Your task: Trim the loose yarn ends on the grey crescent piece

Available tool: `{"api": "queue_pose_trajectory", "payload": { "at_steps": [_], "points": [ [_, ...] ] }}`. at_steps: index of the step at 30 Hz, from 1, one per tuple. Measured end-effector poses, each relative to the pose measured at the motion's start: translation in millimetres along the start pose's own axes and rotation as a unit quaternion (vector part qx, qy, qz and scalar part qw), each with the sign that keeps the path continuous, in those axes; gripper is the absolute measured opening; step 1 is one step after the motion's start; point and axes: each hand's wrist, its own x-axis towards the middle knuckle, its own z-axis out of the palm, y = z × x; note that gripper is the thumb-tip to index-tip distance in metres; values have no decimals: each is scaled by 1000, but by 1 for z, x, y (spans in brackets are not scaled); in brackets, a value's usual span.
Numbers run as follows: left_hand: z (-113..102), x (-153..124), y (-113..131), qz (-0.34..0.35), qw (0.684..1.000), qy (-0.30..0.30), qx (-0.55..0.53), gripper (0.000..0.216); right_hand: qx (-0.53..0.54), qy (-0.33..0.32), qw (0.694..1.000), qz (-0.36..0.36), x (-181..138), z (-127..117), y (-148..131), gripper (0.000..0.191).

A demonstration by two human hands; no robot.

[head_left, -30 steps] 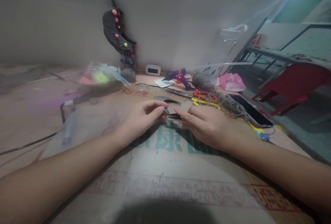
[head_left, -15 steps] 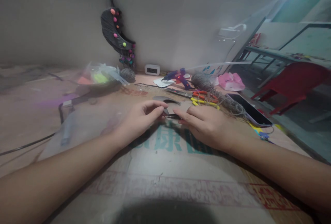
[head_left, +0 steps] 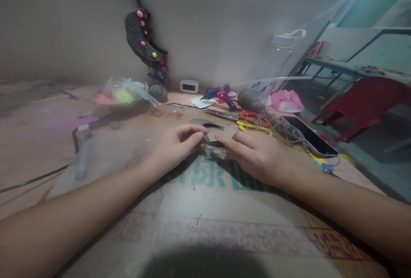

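Observation:
Over the middle of the cardboard, my left hand (head_left: 183,145) pinches a small grey piece (head_left: 206,138) between thumb and forefinger. Facing it, my right hand (head_left: 257,153) is closed around a slim dark pointed tool (head_left: 215,144), whose tip reaches the grey piece at my left fingertips. My fingers cover most of the tool, so its exact kind is unclear. Just behind both hands lies a grey crescent-shaped piece (head_left: 207,124) with a dark edge.
Scissors with orange handles (head_left: 253,118), a yellow-handled tool (head_left: 253,128), grey yarn (head_left: 289,132) and a phone (head_left: 310,136) lie to the right. A blue glue gun (head_left: 224,96) and white clock (head_left: 189,86) stand at the back. A decorated dark crescent (head_left: 138,38) hangs on the wall.

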Motion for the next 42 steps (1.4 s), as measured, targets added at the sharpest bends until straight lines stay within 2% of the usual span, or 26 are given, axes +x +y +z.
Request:
{"api": "queue_pose_trajectory", "payload": {
  "at_steps": [3, 7, 11, 13, 15, 19, 22, 26, 31, 42],
  "points": [
    [0, 0, 1, -2, 1000, 2, -8, 27, 86, 25, 992, 88, 2, -1, 1, 36],
    [0, 0, 4, -8, 1000, 13, 2, 28, 176, 67, 962, 196, 1, 10, 13, 35],
    [-2, 0, 2, 2, 1000, 3, -6, 26, 171, 10, 956, 237, -4, 35, 29, 42],
    [-2, 1, 1, 19, 1000, -3, -21, 25, 171, -6, 957, 235, -5, 42, 33, 45],
    [-1, 1, 0, 41, 999, -9, -29, 26, 176, 11, 959, 223, -5, 42, 33, 44],
    [0, 0, 1, 62, 998, -9, -17, 41, 232, 70, 949, 203, 3, 22, 19, 20],
    [0, -1, 2, 65, 998, -6, 4, 40, 300, 30, 932, 200, 9, 9, 2, 15],
    [1, -4, 2, 74, 997, -7, 36, 24, 351, 2, 917, 188, 12, 12, -9, 10],
    [2, -7, 5, 63, 996, -21, 53, 18, 356, 13, 914, 195, 10, 18, -8, 13],
    [2, -7, 7, 39, 997, -28, 58, 20, 367, 24, 898, 242, 11, 13, -11, 16]
  ]
}}
